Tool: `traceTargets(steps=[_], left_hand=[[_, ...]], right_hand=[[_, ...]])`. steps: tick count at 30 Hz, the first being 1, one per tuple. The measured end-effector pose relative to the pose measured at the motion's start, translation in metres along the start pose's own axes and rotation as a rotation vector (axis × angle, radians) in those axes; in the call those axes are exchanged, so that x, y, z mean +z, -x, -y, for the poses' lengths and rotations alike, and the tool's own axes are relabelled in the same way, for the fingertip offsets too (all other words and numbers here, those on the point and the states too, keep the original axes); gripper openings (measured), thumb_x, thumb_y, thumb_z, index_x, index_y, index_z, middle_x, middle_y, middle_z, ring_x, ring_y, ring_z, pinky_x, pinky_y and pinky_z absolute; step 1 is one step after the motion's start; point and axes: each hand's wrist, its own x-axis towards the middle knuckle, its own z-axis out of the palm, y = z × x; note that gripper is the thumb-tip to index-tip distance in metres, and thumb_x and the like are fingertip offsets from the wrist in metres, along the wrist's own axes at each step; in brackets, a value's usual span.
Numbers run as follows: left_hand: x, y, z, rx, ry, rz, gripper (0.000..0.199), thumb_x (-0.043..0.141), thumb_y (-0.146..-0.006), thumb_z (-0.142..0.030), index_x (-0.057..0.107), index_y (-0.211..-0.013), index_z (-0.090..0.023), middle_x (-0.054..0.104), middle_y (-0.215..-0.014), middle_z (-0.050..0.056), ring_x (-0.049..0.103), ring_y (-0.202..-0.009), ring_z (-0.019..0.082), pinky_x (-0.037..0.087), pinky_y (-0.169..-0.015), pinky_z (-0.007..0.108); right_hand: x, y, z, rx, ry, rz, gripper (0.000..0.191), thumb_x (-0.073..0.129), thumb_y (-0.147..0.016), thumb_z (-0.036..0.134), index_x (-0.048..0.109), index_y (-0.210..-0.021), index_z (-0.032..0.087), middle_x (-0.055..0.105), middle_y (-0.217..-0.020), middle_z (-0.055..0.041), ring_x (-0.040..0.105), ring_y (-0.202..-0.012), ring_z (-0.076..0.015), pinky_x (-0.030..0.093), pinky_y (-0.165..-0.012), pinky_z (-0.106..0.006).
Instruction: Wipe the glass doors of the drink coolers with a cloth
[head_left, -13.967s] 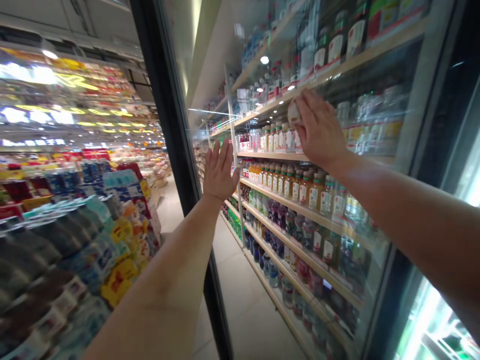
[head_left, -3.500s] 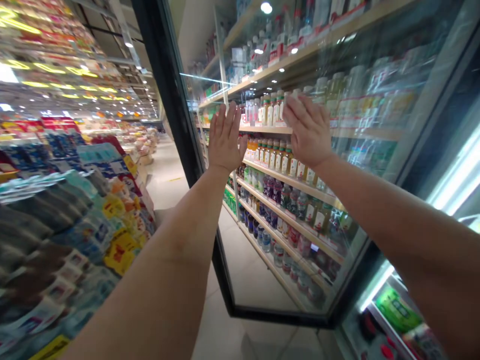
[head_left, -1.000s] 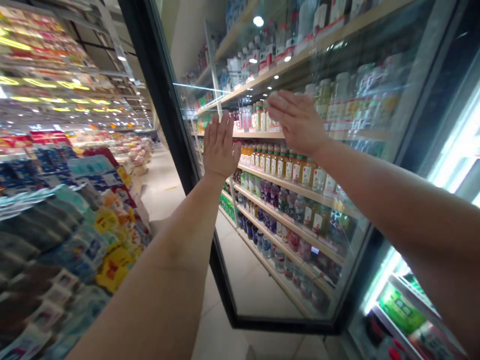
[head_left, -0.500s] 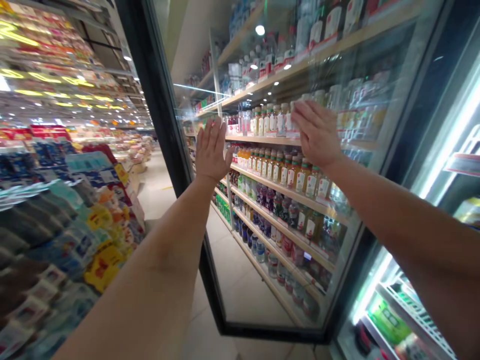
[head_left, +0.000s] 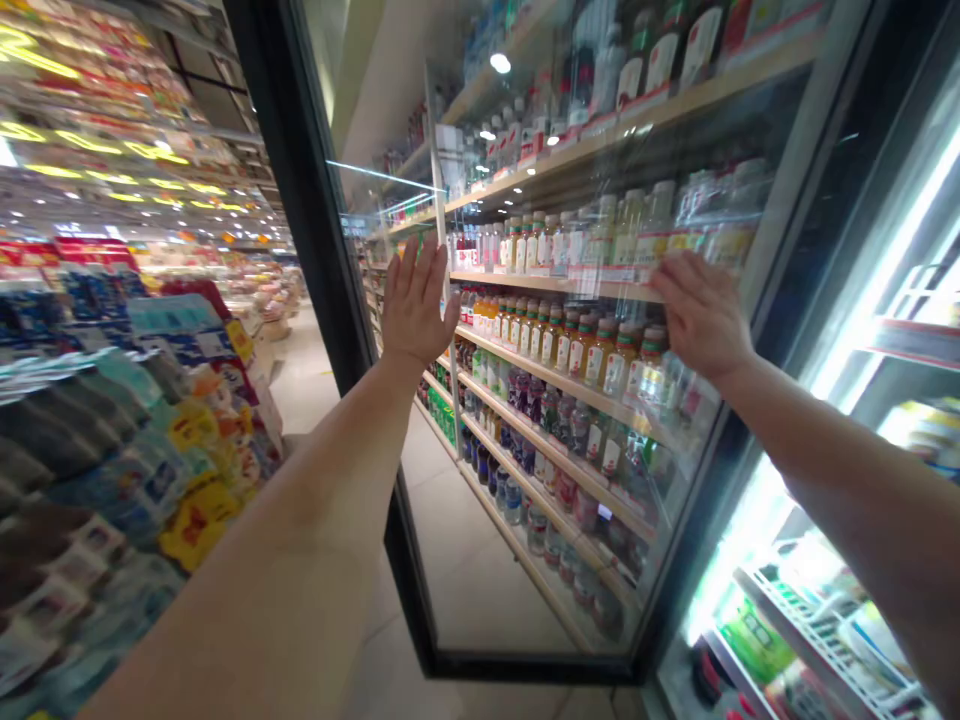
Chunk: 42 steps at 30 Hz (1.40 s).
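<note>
Glass cooler door [head_left: 510, 590], black frame, drink bottles [head_left: 589, 355] shelved behind it. Left hand [head_left: 414, 305] and right hand [head_left: 703, 315] open and empty, fingers up, palms toward the glass, well apart; contact unclear.

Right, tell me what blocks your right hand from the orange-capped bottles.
The glass door stands in the way: your right hand lies flat against its pane, and the orange-capped bottles sit behind the glass.

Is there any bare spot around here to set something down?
The tiled aisle floor, between the packaged-goods display and the black door frame, is bare. It is crowded behind the glass door under the left hand and right hand, where bottles pack the shelves.
</note>
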Motion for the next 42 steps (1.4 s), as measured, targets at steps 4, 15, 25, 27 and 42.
traceTargets(steps=[4, 15, 25, 27, 42], left_hand=[[-0.002, 0.000, -0.002, -0.009, -0.003, 0.025, 0.077, 0.043, -0.101, -0.067, 0.039, -0.165, -0.024, 0.035, -0.170, 0.006, 0.018, -0.162, 0.030, 0.009, -0.136, 0.052], [-0.003, -0.002, 0.005, -0.030, 0.030, 0.107, 0.086, 0.030, -0.100, -0.080, 0.030, -0.167, -0.027, 0.020, -0.175, -0.005, 0.006, -0.164, 0.029, -0.002, -0.138, 0.052], [-0.009, -0.003, -0.009, -0.064, 0.043, 0.085, 0.079, 0.043, -0.099, -0.071, 0.041, -0.164, -0.026, 0.030, -0.172, 0.001, 0.013, -0.163, 0.029, 0.003, -0.137, 0.049], [-0.009, -0.003, -0.010, -0.065, 0.036, 0.080, 0.078, 0.044, -0.099, -0.069, 0.041, -0.164, -0.026, 0.031, -0.172, 0.002, 0.013, -0.163, 0.028, 0.002, -0.137, 0.048], [-0.007, -0.001, -0.008, -0.095, -0.012, 0.162, 0.071, 0.042, -0.102, -0.060, 0.038, -0.166, -0.029, 0.023, -0.173, -0.007, 0.004, -0.163, 0.023, 0.000, -0.137, 0.045]], right_hand=[[0.003, 0.032, 0.007, 0.180, 0.002, -0.173, 0.055, 0.042, -0.107, 0.026, 0.048, -0.161, 0.035, 0.047, -0.163, -0.0022, 0.039, -0.154, -0.0348, 0.035, -0.126, -0.058], [-0.016, 0.080, 0.005, 0.036, -0.114, 0.232, 0.055, 0.047, -0.101, 0.017, 0.063, -0.148, 0.040, 0.061, -0.150, -0.0011, 0.051, -0.146, -0.0286, 0.043, -0.123, -0.053], [0.021, 0.130, 0.095, -0.036, -0.151, 0.226, 0.077, 0.042, -0.099, 0.011, 0.029, -0.168, 0.043, 0.059, -0.153, -0.0047, 0.054, -0.143, -0.0339, 0.054, -0.110, -0.064], [0.024, 0.132, 0.112, -0.136, -0.206, 0.322, 0.079, 0.044, -0.094, 0.006, 0.041, -0.162, 0.046, 0.067, -0.143, 0.0000, 0.063, -0.134, -0.0288, 0.059, -0.107, -0.053], [0.108, 0.045, 0.226, -0.303, -0.315, 0.252, 0.061, 0.037, -0.102, 0.007, 0.052, -0.155, 0.035, 0.059, -0.153, 0.0011, 0.050, -0.147, -0.0206, 0.052, -0.115, -0.048]])
